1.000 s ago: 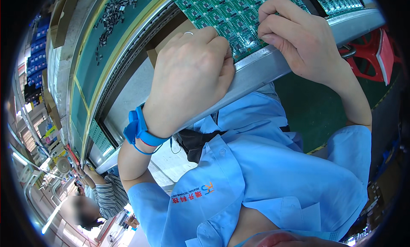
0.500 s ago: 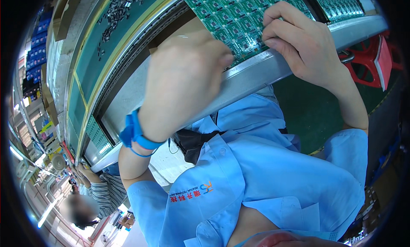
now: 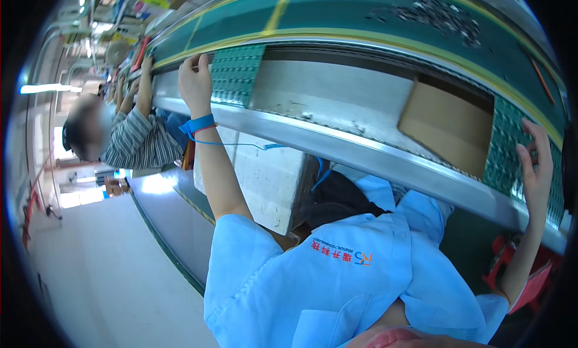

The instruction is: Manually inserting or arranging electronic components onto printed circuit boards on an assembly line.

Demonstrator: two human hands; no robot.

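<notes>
I observe a metal rail running crosswise. The left circuit panel adjoins it, immediately right of the left hand, the nearer hand; its long axis crosses the rail. The right circuit panel lies behind the right hand. Left fingers curl; I cannot tell their grip. Right thumb and forefinger stand apart.

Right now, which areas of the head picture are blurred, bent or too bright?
Head view: the circuit board by the right hand looks smeared, as do the small parts on the green surface; the metal rail bends with the lens; the lamp at left glares white.
</notes>
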